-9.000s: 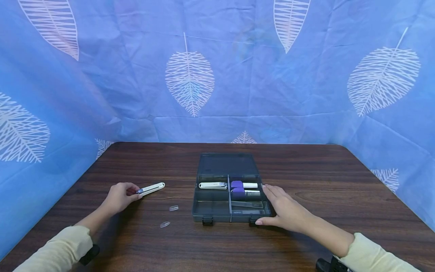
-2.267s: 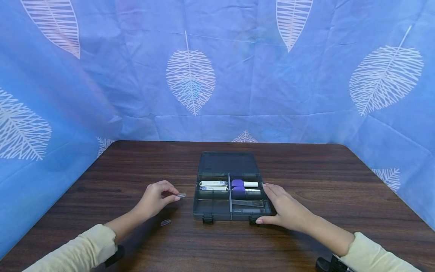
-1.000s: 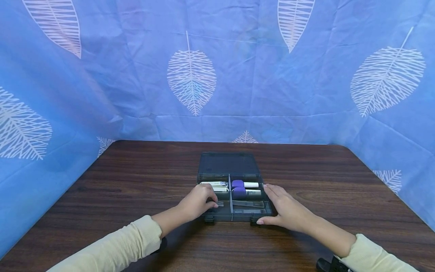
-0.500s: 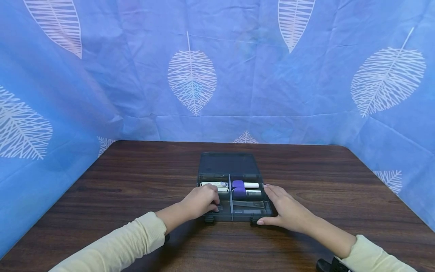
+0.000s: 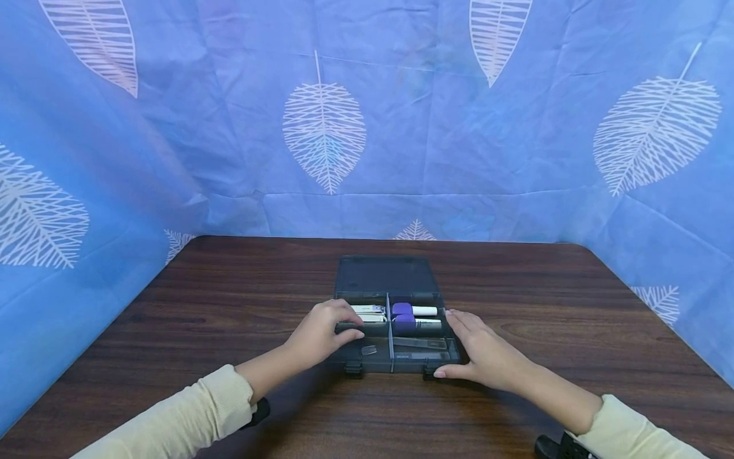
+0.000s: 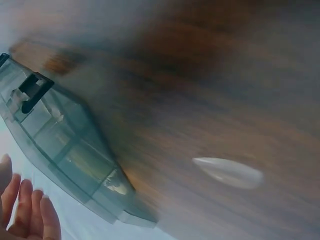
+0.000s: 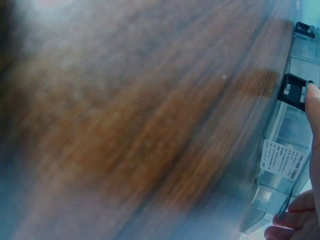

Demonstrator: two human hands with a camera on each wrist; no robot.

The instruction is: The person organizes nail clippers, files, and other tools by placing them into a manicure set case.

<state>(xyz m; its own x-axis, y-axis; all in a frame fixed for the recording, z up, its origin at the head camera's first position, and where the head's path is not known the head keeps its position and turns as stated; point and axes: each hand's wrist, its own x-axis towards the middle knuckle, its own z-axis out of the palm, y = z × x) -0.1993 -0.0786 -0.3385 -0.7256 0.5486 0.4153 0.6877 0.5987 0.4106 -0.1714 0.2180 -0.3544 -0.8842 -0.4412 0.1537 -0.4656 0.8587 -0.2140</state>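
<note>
An open, dark see-through divided box (image 5: 375, 366) stands on the table. My left hand (image 5: 321, 335) is over its left edge, thumb and fingers apart, nothing between them. Below the fingertips, a clear false nail (image 5: 369, 350) lies in the front left compartment. Behind it are two white nail clippers (image 5: 369, 317), partly covered by the fingers. Another false nail (image 6: 228, 172) lies on the table in the left wrist view; the left arm hides it in the head view. My right hand (image 5: 487, 354) rests against the box's right front corner, fingers extended along the side, thumb at the front latch (image 7: 294, 91).
Two purple-and-white items (image 5: 404, 323) lie in the back right compartment. Flat greyish strips (image 5: 420, 343) are in the front right one. The raised lid (image 5: 384, 274) leans back. Brown wooden tabletop (image 5: 172, 344) surrounds the box, with a blue leaf-patterned cloth (image 5: 229, 127) behind.
Earlier, my left hand put a nail clipper beside the other, then brought a false nail from the table into the front left compartment. It has now let go and drawn back left. Right hand stayed.
</note>
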